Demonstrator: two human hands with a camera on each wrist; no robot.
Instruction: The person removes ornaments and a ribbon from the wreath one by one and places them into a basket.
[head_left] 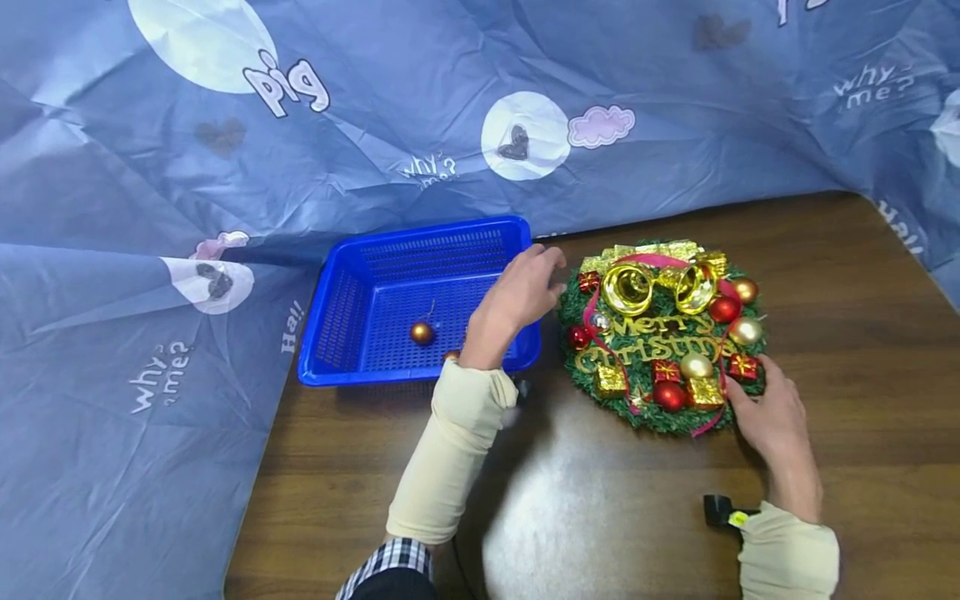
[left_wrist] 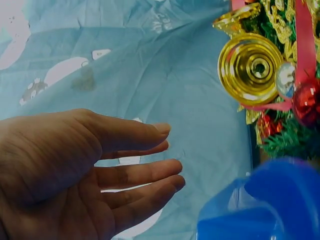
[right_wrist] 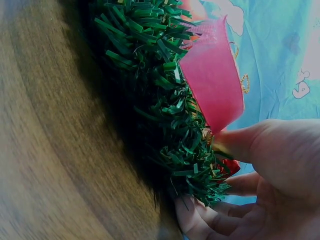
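A green Christmas wreath (head_left: 645, 408) lies on the table, decked with gold bells (head_left: 628, 287), red and gold balls, small gift boxes, pink ribbon and gold "Merry Christmas" lettering. My right hand (head_left: 776, 408) grips its lower right edge. In the right wrist view, the thumb is on the decorated side by the pink ribbon (right_wrist: 215, 75), with fingers beneath the green tinsel. Over the right rim of a blue basket (head_left: 315, 377), my left hand (head_left: 522, 286) holds nothing, its fingers loosely bent just left of the wreath. The left wrist view shows its thumb apart from the fingers.
Inside the basket lies a copper-gold ball (head_left: 422, 333), and another is partly hidden by the left forearm. Behind the wooden table (head_left: 600, 508) hangs a blue printed cloth (head_left: 420, 100). A black wrist-camera piece (head_left: 718, 510) sticks out beside the right sleeve.
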